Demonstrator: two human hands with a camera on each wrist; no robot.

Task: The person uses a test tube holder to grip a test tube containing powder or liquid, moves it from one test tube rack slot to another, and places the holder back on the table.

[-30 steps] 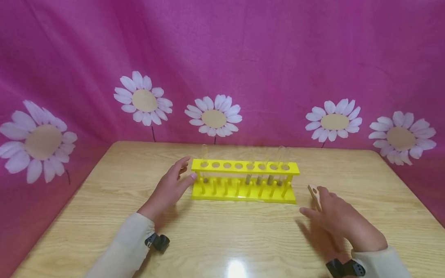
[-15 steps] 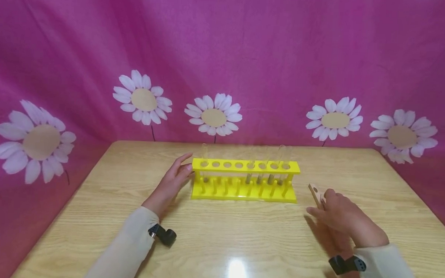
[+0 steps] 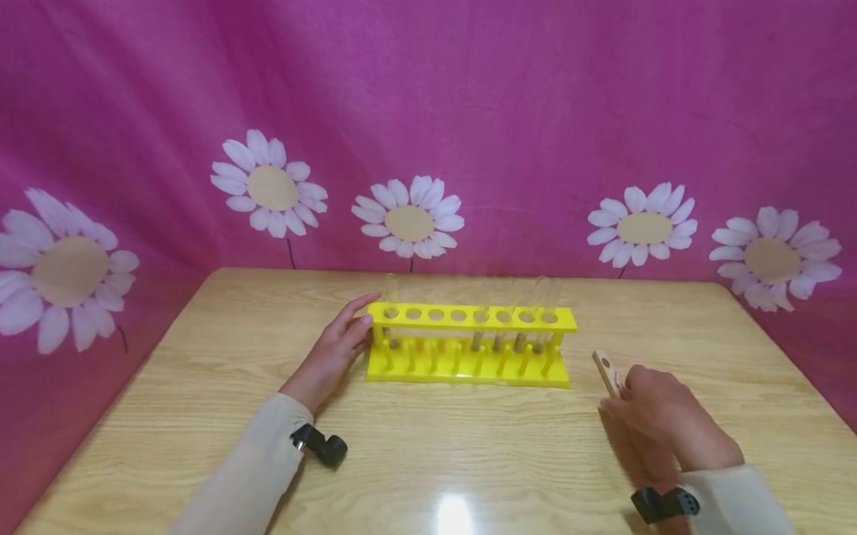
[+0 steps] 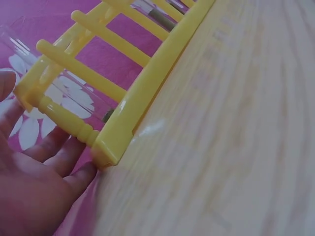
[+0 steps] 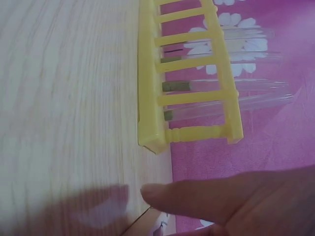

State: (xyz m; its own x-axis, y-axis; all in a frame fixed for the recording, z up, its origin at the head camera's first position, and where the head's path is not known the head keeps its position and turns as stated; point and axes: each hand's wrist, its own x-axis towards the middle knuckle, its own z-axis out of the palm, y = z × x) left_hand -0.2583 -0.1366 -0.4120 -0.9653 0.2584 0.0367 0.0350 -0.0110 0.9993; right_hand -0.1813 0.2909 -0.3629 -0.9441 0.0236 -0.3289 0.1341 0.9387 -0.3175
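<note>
A yellow test tube rack (image 3: 467, 371) stands upright on the table. In it are one glass test tube (image 3: 391, 291) at the left end and several at the right, each with dark stuff at the bottom. My left hand (image 3: 329, 358) holds the rack's left end; in the left wrist view its fingers (image 4: 64, 152) lie at the end post and foot, with the thumb near the top plate. To the right of the rack, my right hand (image 3: 668, 410) grips a wooden test tube holder (image 3: 605, 372), its far end pointing forward. My palm hides the rest of the holder.
The wooden table (image 3: 422, 448) extends around the rack, with its far edge just behind. A pink cloth (image 3: 518, 129) printed with white daisies hangs behind and at both sides. Each wrist wears a black camera mount (image 3: 319, 445).
My left hand has shifted forward and its thumb has come up to the rack's top plate. My right fingers have curled in more tightly around the test tube holder. The rack stays in place.
</note>
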